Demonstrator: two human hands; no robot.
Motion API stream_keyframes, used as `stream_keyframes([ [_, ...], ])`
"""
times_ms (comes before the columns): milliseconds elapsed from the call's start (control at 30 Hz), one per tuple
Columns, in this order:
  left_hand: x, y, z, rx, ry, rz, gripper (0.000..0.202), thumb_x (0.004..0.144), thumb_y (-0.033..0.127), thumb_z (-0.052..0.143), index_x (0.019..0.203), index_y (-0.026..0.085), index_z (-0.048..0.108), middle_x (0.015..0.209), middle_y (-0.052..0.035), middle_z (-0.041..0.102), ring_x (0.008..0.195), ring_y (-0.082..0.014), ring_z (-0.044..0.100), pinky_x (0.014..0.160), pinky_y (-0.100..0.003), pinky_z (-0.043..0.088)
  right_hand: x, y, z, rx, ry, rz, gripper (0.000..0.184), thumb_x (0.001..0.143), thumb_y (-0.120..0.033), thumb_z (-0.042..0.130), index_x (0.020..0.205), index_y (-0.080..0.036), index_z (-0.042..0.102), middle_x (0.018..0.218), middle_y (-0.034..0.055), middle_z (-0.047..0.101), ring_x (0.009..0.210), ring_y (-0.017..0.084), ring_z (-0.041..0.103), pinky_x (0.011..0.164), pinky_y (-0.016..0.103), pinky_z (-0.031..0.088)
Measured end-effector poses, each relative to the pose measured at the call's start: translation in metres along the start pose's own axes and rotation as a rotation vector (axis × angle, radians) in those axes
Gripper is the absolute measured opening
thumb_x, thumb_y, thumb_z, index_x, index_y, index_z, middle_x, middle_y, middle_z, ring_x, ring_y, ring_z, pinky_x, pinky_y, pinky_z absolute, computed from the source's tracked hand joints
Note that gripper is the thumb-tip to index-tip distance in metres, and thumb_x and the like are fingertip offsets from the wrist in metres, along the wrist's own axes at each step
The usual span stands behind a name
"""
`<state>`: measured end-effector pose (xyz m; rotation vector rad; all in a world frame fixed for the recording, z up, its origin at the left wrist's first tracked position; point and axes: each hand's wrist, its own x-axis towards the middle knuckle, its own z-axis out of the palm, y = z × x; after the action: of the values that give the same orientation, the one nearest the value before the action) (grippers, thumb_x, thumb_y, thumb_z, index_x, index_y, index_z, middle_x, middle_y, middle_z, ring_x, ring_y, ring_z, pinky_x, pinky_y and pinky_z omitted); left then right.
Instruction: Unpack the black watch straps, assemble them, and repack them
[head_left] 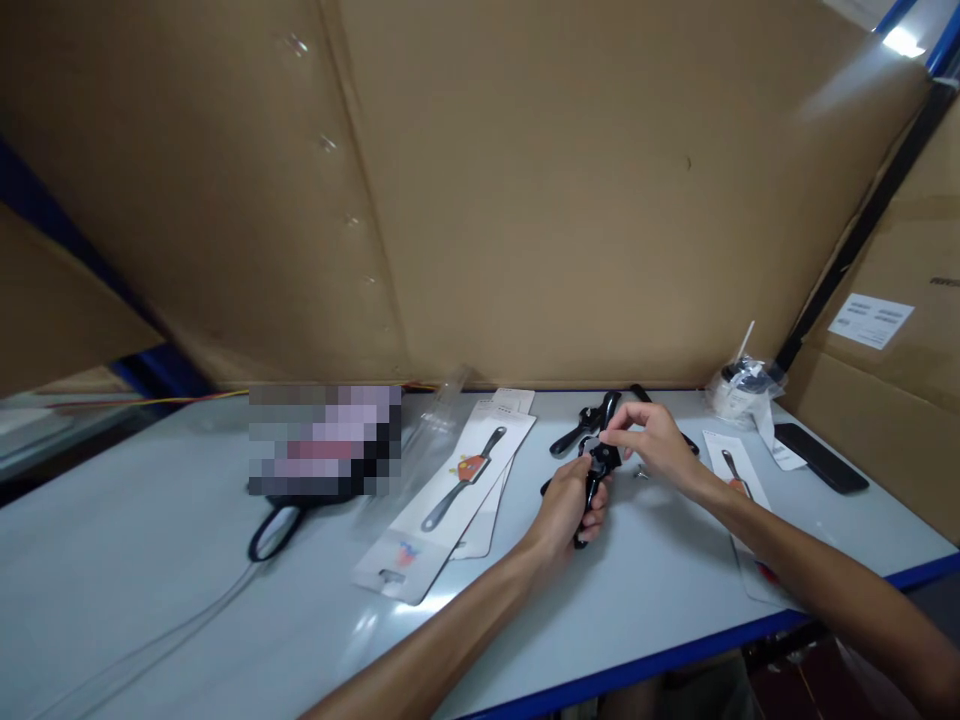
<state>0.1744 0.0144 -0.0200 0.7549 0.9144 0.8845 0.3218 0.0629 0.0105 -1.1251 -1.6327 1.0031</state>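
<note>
A black spokeshave point(604, 460) is wrapped in the fingers of my left hand point(564, 500), tilted up above the table with its two handles pointing up and down. My right hand point(654, 440) is closed in a pinch at the tool's middle, by the grey blade plate. Whatever lies between those fingertips is too small to make out. Behind the held tool, another black spokeshave point(571, 436) rests on the table, partly hidden. Small metal pieces point(640, 472) lie under my right hand.
Printed spokeshave cards point(480, 500) and clear plastic sleeves point(420, 440) lie to the left, beside a pixelated object with a strap loop point(276, 532). At right are another card point(739, 472), a bagged cup point(731, 395) and a black phone point(821, 458). Cardboard point(525, 200) walls the back.
</note>
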Motion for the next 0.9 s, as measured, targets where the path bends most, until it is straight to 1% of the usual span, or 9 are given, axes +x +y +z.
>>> stream_keyframes([
  [100, 0.0, -0.001, -0.001, -0.007, -0.008, 0.008, 0.03, 0.102, 0.04, 0.039, 0.086, 0.018, 0.052, 0.054, 0.0062, 0.041, 0.039, -0.0057, 0.025, 0.039, -0.018, 0.016, 0.001, 0.006, 0.0, -0.021, 0.011, 0.051, 0.034, 0.069, -0.047, 0.079, 0.068, -0.019, 0.06, 0.062, -0.0028, 0.057, 0.047, 0.01, 0.047, 0.041, 0.023, 0.039],
  [167, 0.001, -0.001, -0.001, -0.009, -0.001, -0.01, 0.03, 0.103, 0.039, 0.038, 0.085, 0.018, 0.051, 0.053, 0.0063, 0.041, 0.039, -0.0057, 0.025, 0.039, -0.018, 0.015, 0.0, 0.01, 0.002, -0.08, 0.029, 0.044, 0.031, 0.073, -0.045, 0.075, 0.07, -0.02, 0.057, 0.061, -0.0029, 0.057, 0.047, 0.011, 0.048, 0.042, 0.024, 0.038],
  [267, 0.002, -0.001, -0.001, -0.026, 0.001, -0.028, 0.032, 0.103, 0.038, 0.038, 0.083, 0.018, 0.051, 0.053, 0.0063, 0.041, 0.039, -0.0055, 0.025, 0.039, -0.018, 0.015, -0.003, 0.015, 0.007, -0.299, 0.055, -0.106, 0.02, 0.079, -0.033, 0.067, 0.071, -0.021, 0.054, 0.065, -0.001, 0.061, 0.058, 0.014, 0.055, 0.055, 0.026, 0.042],
  [400, 0.002, 0.001, -0.001, -0.036, -0.008, -0.046, 0.035, 0.103, 0.043, 0.042, 0.08, 0.018, 0.05, 0.053, 0.0065, 0.04, 0.038, -0.0047, 0.024, 0.039, -0.019, 0.013, -0.008, 0.016, 0.01, -0.658, 0.06, -0.292, 0.012, 0.087, -0.018, 0.053, 0.076, -0.022, 0.051, 0.068, -0.0006, 0.06, 0.061, 0.015, 0.053, 0.063, 0.027, 0.038],
  [533, 0.002, 0.001, -0.002, -0.03, -0.005, -0.063, 0.035, 0.104, 0.042, 0.037, 0.081, 0.018, 0.05, 0.053, 0.0067, 0.04, 0.039, -0.0048, 0.024, 0.04, -0.019, 0.014, -0.009, 0.015, 0.011, -0.899, 0.039, -0.319, 0.009, 0.089, -0.015, 0.049, 0.085, -0.022, 0.054, 0.075, 0.0029, 0.064, 0.065, 0.017, 0.055, 0.064, 0.028, 0.034],
  [600, 0.002, 0.0, -0.003, 0.007, -0.03, -0.051, 0.031, 0.103, 0.04, 0.041, 0.081, 0.019, 0.048, 0.053, 0.007, 0.04, 0.039, -0.0048, 0.024, 0.039, -0.018, 0.014, -0.009, 0.015, 0.012, -0.979, 0.047, -0.314, 0.009, 0.089, -0.015, 0.049, 0.089, -0.021, 0.055, 0.078, 0.0049, 0.067, 0.066, 0.018, 0.056, 0.064, 0.029, 0.032],
  [667, 0.002, -0.002, -0.003, 0.053, -0.065, -0.021, 0.028, 0.1, 0.04, 0.05, 0.08, 0.02, 0.045, 0.054, 0.0077, 0.04, 0.039, -0.0046, 0.024, 0.039, -0.018, 0.014, -0.009, 0.015, 0.014, -0.985, 0.049, -0.324, 0.01, 0.088, -0.014, 0.049, 0.092, -0.021, 0.056, 0.079, 0.0052, 0.068, 0.066, 0.018, 0.056, 0.063, 0.029, 0.032],
  [767, 0.002, -0.005, -0.005, 0.09, -0.083, 0.027, 0.029, 0.095, 0.044, 0.059, 0.083, 0.021, 0.046, 0.053, 0.0089, 0.04, 0.039, -0.0046, 0.024, 0.038, -0.017, 0.014, -0.01, 0.013, 0.008, -0.851, 0.119, -0.352, 0.009, 0.089, -0.016, 0.048, 0.09, -0.021, 0.055, 0.07, 0.0012, 0.062, 0.06, 0.016, 0.052, 0.062, 0.027, 0.033],
  [900, 0.001, -0.006, -0.006, 0.078, -0.081, 0.059, 0.035, 0.093, 0.052, 0.06, 0.087, 0.02, 0.049, 0.054, 0.0095, 0.039, 0.04, -0.0044, 0.022, 0.037, -0.017, 0.013, -0.009, 0.005, -0.023, -0.698, 0.305, -0.354, 0.007, 0.09, -0.02, 0.05, 0.086, -0.022, 0.056, 0.06, -0.004, 0.05, 0.054, 0.013, 0.045, 0.059, 0.026, 0.033],
])
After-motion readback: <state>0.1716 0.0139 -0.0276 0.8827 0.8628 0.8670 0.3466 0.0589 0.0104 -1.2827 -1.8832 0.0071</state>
